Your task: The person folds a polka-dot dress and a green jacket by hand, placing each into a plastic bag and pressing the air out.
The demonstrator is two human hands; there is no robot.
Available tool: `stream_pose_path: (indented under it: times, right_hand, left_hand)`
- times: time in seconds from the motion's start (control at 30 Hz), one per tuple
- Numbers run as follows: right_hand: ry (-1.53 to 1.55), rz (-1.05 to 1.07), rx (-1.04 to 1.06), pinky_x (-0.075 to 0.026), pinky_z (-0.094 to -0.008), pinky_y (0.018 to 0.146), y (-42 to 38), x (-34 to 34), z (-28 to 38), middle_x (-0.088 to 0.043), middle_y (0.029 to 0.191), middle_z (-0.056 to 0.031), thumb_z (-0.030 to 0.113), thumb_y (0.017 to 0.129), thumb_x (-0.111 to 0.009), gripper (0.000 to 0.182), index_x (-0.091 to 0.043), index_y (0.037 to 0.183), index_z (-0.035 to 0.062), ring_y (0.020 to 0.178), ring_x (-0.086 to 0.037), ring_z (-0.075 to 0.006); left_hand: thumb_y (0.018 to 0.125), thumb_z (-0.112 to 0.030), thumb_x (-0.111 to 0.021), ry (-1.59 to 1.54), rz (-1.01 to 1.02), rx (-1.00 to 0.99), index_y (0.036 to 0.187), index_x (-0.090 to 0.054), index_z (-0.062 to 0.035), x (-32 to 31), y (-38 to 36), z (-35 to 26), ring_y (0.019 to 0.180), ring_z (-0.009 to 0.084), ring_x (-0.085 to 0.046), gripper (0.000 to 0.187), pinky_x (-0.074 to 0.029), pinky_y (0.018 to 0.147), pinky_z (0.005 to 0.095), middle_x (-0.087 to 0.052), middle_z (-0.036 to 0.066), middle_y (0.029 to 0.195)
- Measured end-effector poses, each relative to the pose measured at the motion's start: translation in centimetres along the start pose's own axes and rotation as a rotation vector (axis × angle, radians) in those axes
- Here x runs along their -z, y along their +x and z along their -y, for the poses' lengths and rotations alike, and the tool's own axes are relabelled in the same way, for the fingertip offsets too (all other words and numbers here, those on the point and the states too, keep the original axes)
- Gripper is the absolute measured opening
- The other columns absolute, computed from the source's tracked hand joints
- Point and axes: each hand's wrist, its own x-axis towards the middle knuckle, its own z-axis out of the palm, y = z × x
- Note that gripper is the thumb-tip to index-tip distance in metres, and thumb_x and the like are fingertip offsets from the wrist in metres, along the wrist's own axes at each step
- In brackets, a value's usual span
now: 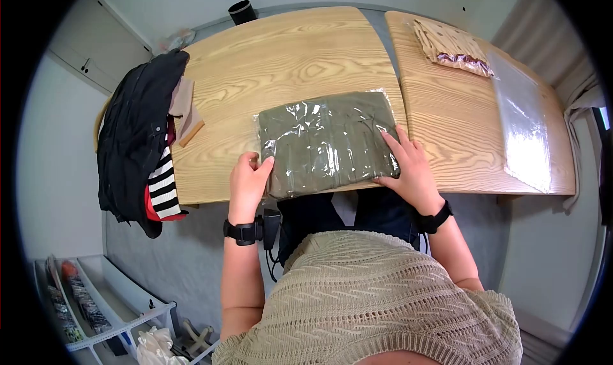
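A folded olive-green garment in a clear plastic bag [325, 141] lies at the near edge of a light wooden table [274, 65]. My left hand [248, 181] grips the bag's near left corner, fingers curled over the plastic. Flat on the near right corner rests my right hand [408, 167], with its fingers spread. Both wrists wear black bands.
A pile of dark and striped clothes [143, 141] hangs over the table's left end. On a second table at the right lie a packed tan garment [450, 45] and an empty clear bag [523, 122]. A black cylinder [242, 11] stands at the far edge. Racks sit on the floor at lower left.
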Motion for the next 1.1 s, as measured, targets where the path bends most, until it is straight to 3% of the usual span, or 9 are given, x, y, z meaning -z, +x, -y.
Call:
stream_pose_path:
  times: [0.2,0.33,0.47,0.6,0.67,0.7,0.73,0.83,1.1]
  right_hand:
    - [0.017,-0.096,-0.029,-0.041,-0.0438,0.097,0.4,-0.2,-0.1,-0.047,0.131,-0.0237,0.025,0.061,-0.083,0.079,-0.049,0.130,0.0096,0.111,-0.050,-0.0405]
    - [0.131,-0.259,-0.105,-0.042,-0.0425,0.095,1.1,-1.6,-1.1,-0.048,0.129,-0.0240,0.022,0.065,-0.080,0.069,-0.051,0.125,0.0063,0.111,-0.051,-0.0401]
    - [-0.238,-0.416,-0.122,-0.045,-0.0406,0.090,1.2,1.3,1.3,-0.056,0.118,-0.0218,0.021,0.073,-0.075,0.052,-0.056,0.119,0.0062,0.105,-0.055,-0.0359]
    - [0.284,-0.134,-0.064,-0.048,-0.0371,0.072,0.2,3.0,3.6,-0.066,0.087,-0.0129,0.024,0.080,-0.069,0.026,-0.065,0.097,0.0034,0.082,-0.063,-0.0275]
    - [0.571,0.447,-0.343,-0.050,-0.0342,0.067,1.1,3.0,4.2,-0.068,0.079,-0.0095,0.030,0.089,-0.062,0.029,-0.068,0.085,0.0018,0.076,-0.065,-0.0214]
    - [0.703,0.678,-0.389,-0.050,-0.0346,0.080,1.8,1.6,3.2,-0.067,0.101,-0.0106,0.037,0.094,-0.055,0.038,-0.064,0.105,0.0021,0.093,-0.063,-0.0186]
    - [0.702,0.682,-0.383,-0.050,-0.0346,0.080,1.8,0.3,3.1,-0.067,0.101,-0.0106,0.037,0.094,-0.055,0.038,-0.064,0.105,0.0021,0.093,-0.063,-0.0186]
    - [2.034,0.543,-0.595,-0.040,-0.0382,0.098,2.5,-3.1,2.7,-0.055,0.124,-0.0043,0.036,0.092,-0.059,0.049,-0.045,0.129,0.0063,0.117,-0.049,-0.0172]
    - [2.021,0.085,-0.767,-0.042,-0.0414,0.099,5.0,-2.0,6.0,-0.053,0.127,-0.0074,0.012,0.093,-0.054,0.037,-0.045,0.128,0.0060,0.116,-0.051,-0.0211]
  left_hand:
    - [0.087,-0.025,-0.066,-0.215,0.271,0.174,0.096,-0.057,0.0029,0.3,1.2,-0.1,0.077,0.0118,-0.052,0.031,-0.044,0.072,0.0279,-0.057,0.004,0.083]
    - [0.089,-0.016,-0.065,-0.663,0.296,0.135,0.111,-0.046,0.0027,-0.2,0.1,-2.3,0.088,0.0127,-0.056,0.034,-0.047,0.074,0.0279,-0.060,0.008,0.096]
    - [0.089,-0.015,-0.064,-0.685,0.287,0.206,0.113,-0.046,0.0011,-0.9,0.0,-3.0,0.086,0.0125,-0.058,0.034,-0.048,0.073,0.0272,-0.060,0.009,0.098]
    - [0.089,-0.015,-0.065,-1.030,0.256,0.216,0.110,-0.046,-0.0001,-1.0,-0.7,-4.4,0.084,0.0124,-0.059,0.032,-0.049,0.072,0.0278,-0.060,0.008,0.097]
    - [0.089,-0.014,-0.065,-1.066,0.287,0.252,0.108,-0.046,0.0004,-0.3,-1.0,-5.1,0.087,0.0127,-0.059,0.030,-0.050,0.075,0.0286,-0.060,0.009,0.098]
    - [0.089,-0.014,-0.064,-1.115,0.303,0.231,0.106,-0.046,0.0001,-0.4,-0.8,-4.8,0.088,0.0132,-0.059,0.028,-0.050,0.076,0.0288,-0.060,0.009,0.099]
    - [0.089,-0.013,-0.064,-1.165,0.320,0.204,0.104,-0.046,-0.0001,-0.5,-0.7,-4.7,0.089,0.0136,-0.060,0.026,-0.050,0.076,0.0289,-0.060,0.009,0.099]
    - [0.089,-0.014,-0.065,-1.214,0.327,0.227,0.099,-0.047,-0.0018,-0.4,-1.4,-6.2,0.082,0.0122,-0.059,0.024,-0.050,0.070,0.0278,-0.060,0.008,0.097]
    - [0.096,-0.036,-0.052,-1.082,0.275,0.228,0.104,-0.052,-0.0122,-0.8,-2.7,-4.2,0.067,0.0057,-0.052,0.025,-0.042,0.057,0.0212,-0.054,-0.003,0.081]
